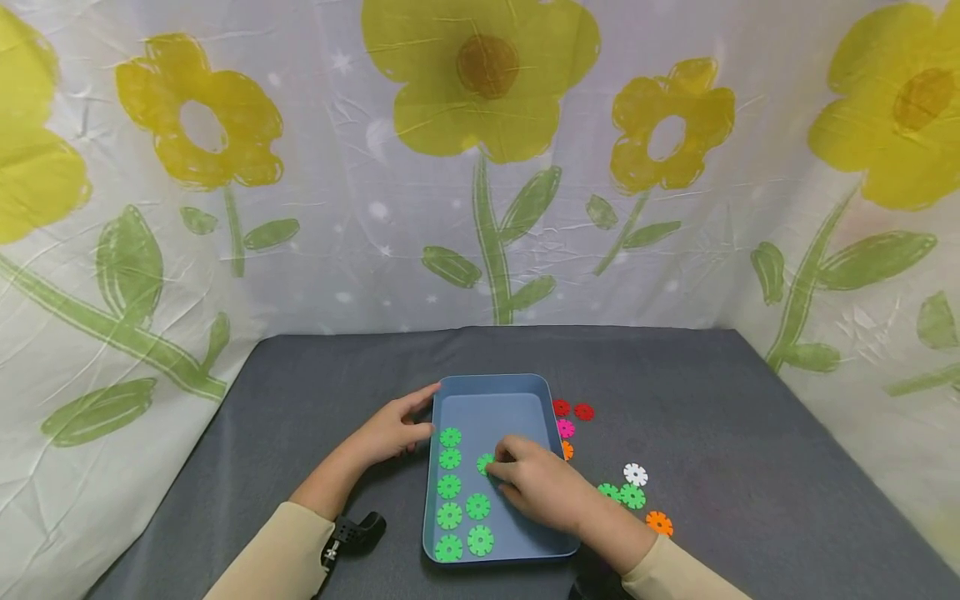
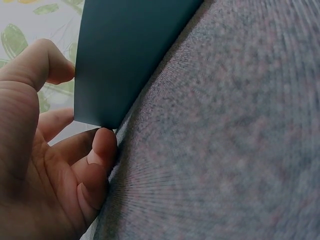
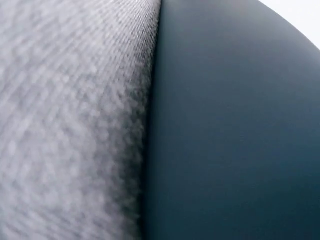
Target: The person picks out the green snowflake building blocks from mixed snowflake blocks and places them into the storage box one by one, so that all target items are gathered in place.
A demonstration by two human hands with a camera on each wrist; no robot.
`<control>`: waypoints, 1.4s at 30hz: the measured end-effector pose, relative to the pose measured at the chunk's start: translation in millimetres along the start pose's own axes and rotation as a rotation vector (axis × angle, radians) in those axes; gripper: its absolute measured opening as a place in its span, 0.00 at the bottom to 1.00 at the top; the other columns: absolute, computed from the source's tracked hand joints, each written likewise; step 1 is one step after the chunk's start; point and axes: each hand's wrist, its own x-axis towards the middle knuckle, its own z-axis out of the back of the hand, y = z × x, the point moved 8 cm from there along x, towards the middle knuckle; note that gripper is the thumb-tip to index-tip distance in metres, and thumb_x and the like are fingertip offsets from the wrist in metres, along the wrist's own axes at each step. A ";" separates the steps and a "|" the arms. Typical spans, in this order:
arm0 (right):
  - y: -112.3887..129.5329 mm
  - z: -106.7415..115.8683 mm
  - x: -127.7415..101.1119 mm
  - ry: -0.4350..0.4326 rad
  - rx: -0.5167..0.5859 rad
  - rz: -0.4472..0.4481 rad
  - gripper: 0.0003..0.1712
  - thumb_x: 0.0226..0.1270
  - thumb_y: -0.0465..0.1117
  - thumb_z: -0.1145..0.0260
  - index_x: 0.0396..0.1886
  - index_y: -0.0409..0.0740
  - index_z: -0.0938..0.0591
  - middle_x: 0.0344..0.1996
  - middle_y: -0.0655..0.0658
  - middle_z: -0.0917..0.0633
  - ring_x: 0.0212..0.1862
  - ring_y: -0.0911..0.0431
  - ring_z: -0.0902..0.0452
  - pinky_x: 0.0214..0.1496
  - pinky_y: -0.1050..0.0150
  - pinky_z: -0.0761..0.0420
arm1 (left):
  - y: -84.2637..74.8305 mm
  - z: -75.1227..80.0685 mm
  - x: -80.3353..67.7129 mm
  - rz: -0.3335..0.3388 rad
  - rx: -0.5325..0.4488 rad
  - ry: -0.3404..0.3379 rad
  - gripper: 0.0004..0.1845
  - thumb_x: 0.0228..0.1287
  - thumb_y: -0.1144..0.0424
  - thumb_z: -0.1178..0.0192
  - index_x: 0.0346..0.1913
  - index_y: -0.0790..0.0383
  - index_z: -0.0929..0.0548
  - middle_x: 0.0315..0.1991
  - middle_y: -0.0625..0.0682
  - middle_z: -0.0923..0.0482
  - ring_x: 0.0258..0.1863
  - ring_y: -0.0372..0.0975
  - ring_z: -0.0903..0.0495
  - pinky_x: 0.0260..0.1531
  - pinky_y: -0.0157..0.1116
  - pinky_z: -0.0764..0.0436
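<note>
A blue rectangular tray (image 1: 525,525) lies on the dark cloth. On its left side, green notched plastic discs (image 1: 449,487) form a column, with a shorter second column beside it. My right hand (image 1: 543,487) reaches over the tray's right rim and pinches a green notched disc (image 1: 483,463) at the top of the second column, its fingertips covering part of it. Against the tray's left wall my left hand (image 1: 392,427) rests, index finger by the far corner and thumb lower along the side. The left wrist view shows this hand (image 2: 55,160) touching the tray's outer wall (image 2: 125,55).
Right of the tray lie loose discs: red (image 1: 584,412), pink (image 1: 566,428), orange (image 1: 659,523), white (image 1: 636,474) and green (image 1: 632,497). A flowered curtain (image 1: 337,208) hangs behind and beside the table (image 1: 750,433). The right wrist view holds only cloth and the tray's outer wall (image 3: 230,125).
</note>
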 end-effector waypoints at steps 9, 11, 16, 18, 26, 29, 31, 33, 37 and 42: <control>6.0 -4.3 -1.0 0.077 -0.096 0.065 0.15 0.77 0.40 0.37 0.57 0.52 0.11 0.49 0.52 0.20 0.56 0.55 0.28 0.61 0.57 0.27 | 1.5 -0.5 0.5 0.004 -0.007 -0.003 0.40 0.69 0.63 0.39 0.82 0.46 0.40 0.72 0.58 0.31 0.20 0.43 0.27 0.19 0.38 0.30; 6.2 -4.4 -1.3 0.092 -0.091 0.072 0.15 0.76 0.39 0.37 0.56 0.53 0.11 0.49 0.52 0.20 0.58 0.54 0.28 0.63 0.56 0.28 | 1.6 -1.0 1.0 0.001 -0.006 -0.003 0.40 0.68 0.63 0.39 0.82 0.47 0.40 0.72 0.58 0.31 0.20 0.43 0.27 0.19 0.39 0.30; 3.3 -1.5 -0.9 0.099 0.011 0.046 0.16 0.76 0.37 0.37 0.56 0.52 0.12 0.49 0.53 0.21 0.56 0.56 0.28 0.61 0.58 0.27 | 3.1 -0.9 1.1 0.008 0.005 -0.009 0.40 0.68 0.62 0.39 0.81 0.45 0.39 0.72 0.57 0.31 0.20 0.43 0.27 0.19 0.39 0.29; 0.4 2.6 -0.7 0.081 0.069 0.025 0.16 0.75 0.36 0.37 0.56 0.51 0.12 0.48 0.53 0.21 0.54 0.57 0.28 0.57 0.60 0.26 | 3.1 -1.2 1.1 0.008 0.006 -0.007 0.40 0.68 0.63 0.39 0.82 0.45 0.39 0.72 0.57 0.32 0.20 0.43 0.27 0.19 0.39 0.30; -15.6 24.9 -0.3 -0.028 0.172 -0.075 0.18 0.72 0.31 0.37 0.58 0.46 0.14 0.49 0.50 0.18 0.46 0.60 0.24 0.48 0.63 0.21 | -0.8 -1.4 1.0 -0.029 0.004 0.002 0.41 0.68 0.63 0.40 0.82 0.50 0.41 0.74 0.63 0.35 0.19 0.43 0.28 0.19 0.39 0.30; -22.8 34.2 -3.4 -0.081 0.211 -0.135 0.20 0.72 0.30 0.37 0.60 0.46 0.16 0.52 0.50 0.17 0.49 0.59 0.19 0.48 0.62 0.19 | -0.1 -1.6 2.0 -0.030 0.016 -0.001 0.41 0.67 0.62 0.39 0.82 0.50 0.40 0.72 0.63 0.33 0.19 0.43 0.28 0.19 0.39 0.30; -27.7 41.2 -7.1 -0.123 0.235 -0.175 0.21 0.72 0.30 0.36 0.61 0.48 0.17 0.53 0.52 0.17 0.51 0.57 0.18 0.49 0.61 0.18 | 1.3 -2.4 2.9 -0.024 0.027 -0.002 0.41 0.67 0.62 0.38 0.82 0.50 0.40 0.72 0.62 0.32 0.19 0.42 0.28 0.20 0.39 0.29; -32.4 47.8 -11.3 -0.159 0.262 -0.206 0.21 0.72 0.30 0.36 0.61 0.48 0.17 0.54 0.54 0.18 0.53 0.55 0.18 0.50 0.58 0.18 | 2.9 -3.1 3.6 -0.016 0.032 -0.002 0.41 0.67 0.62 0.38 0.82 0.49 0.40 0.73 0.62 0.33 0.19 0.42 0.27 0.20 0.40 0.29; -43.7 59.4 -21.2 -0.182 0.288 -0.264 0.22 0.71 0.29 0.36 0.62 0.47 0.18 0.53 0.55 0.18 0.52 0.55 0.19 0.51 0.57 0.18 | 3.7 -3.0 3.5 -0.012 0.020 -0.004 0.41 0.67 0.63 0.38 0.82 0.49 0.40 0.74 0.62 0.34 0.19 0.42 0.28 0.20 0.40 0.29; -60.1 69.6 -37.5 -0.144 0.315 -0.349 0.27 0.70 0.29 0.34 0.67 0.45 0.22 0.57 0.48 0.20 0.51 0.54 0.18 0.52 0.56 0.17 | 1.9 -0.2 1.9 -0.014 0.016 -0.016 0.41 0.67 0.62 0.38 0.82 0.49 0.39 0.73 0.62 0.33 0.20 0.43 0.27 0.19 0.40 0.30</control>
